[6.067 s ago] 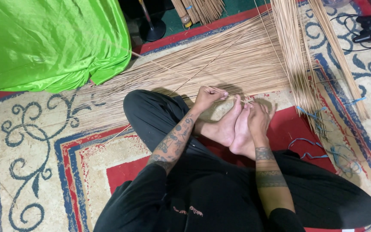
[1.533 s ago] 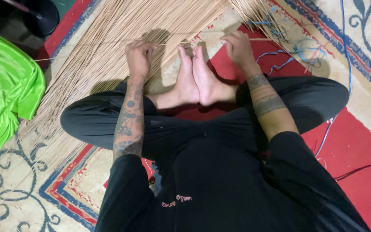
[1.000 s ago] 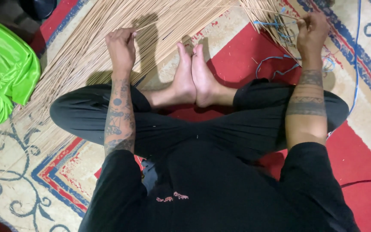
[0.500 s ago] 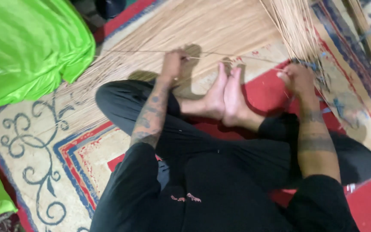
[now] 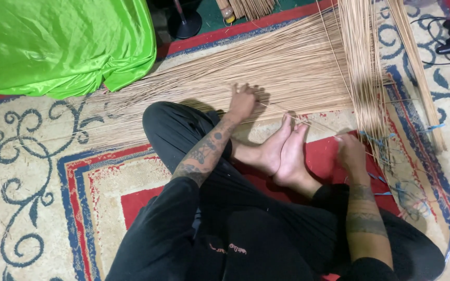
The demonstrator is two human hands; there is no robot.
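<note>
Tan, straw-thin palm-rib sticks (image 5: 266, 67) lie fanned in a wide sheet across a patterned red, cream and blue carpet (image 5: 53, 171), in front of a person seated cross-legged in black clothes. Their bare feet (image 5: 282, 153) rest sole to sole on the red part of the carpet. The left hand (image 5: 243, 101) reaches forward on a tattooed, nearly straight forearm and rests on the near edge of the stick sheet, fingers curled down onto the sticks; whether it pinches any single stick cannot be told. The right hand (image 5: 351, 152) sits low beside the feet, wrist bent, fingers loosely closed at the foot of a second upright bundle of the same sticks (image 5: 363, 67); what it grips is unclear. Thin blue cord (image 5: 391, 177) tangles just right of that hand. A bright green satin cloth (image 5: 58, 44) lies at upper left.
</note>
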